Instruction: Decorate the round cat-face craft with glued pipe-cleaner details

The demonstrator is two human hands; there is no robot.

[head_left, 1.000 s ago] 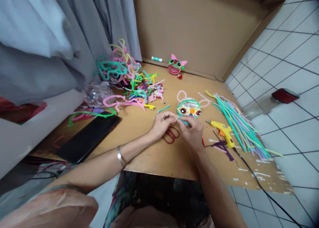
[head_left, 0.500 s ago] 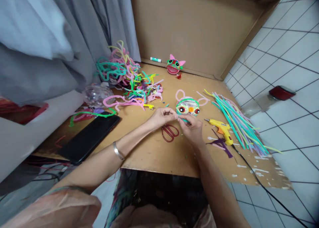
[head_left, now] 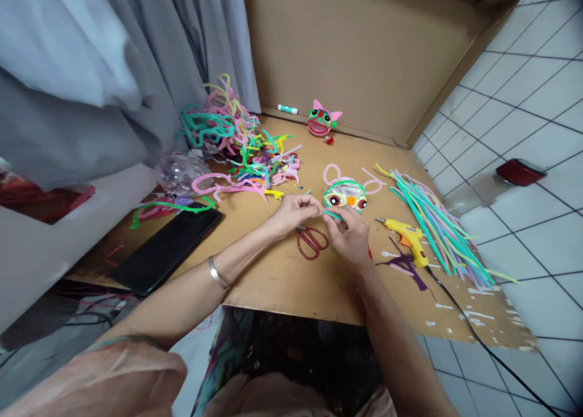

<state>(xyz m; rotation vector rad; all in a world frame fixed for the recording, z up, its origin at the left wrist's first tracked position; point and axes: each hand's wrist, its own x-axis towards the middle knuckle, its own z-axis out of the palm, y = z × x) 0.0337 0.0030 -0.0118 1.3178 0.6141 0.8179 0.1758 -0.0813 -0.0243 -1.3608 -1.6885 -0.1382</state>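
Note:
Both my hands meet at the middle of a cardboard work surface (head_left: 282, 283). My left hand (head_left: 294, 211) and my right hand (head_left: 348, 235) pinch the two ends of a short teal pipe cleaner (head_left: 332, 214), fingers closed on it. Just beyond lies a round clear-plastic face (head_left: 345, 194) wrapped in green pipe cleaner, with red eyes, an orange nose and pink loop ears. Red-handled scissors (head_left: 312, 241) lie flat under my hands.
A yellow glue gun (head_left: 407, 238) with a black cord lies at right, beside a bundle of straight pipe cleaners (head_left: 432, 223). A tangled pipe-cleaner heap (head_left: 237, 147) sits at left, a black phone (head_left: 166, 247) nearer. A finished pink-eared face (head_left: 321, 119) and a glue stick (head_left: 286, 108) stand at the back wall.
My hands have shifted slightly up toward the plastic face, still pinching the teal piece. The view moved a little; the other things stayed put.

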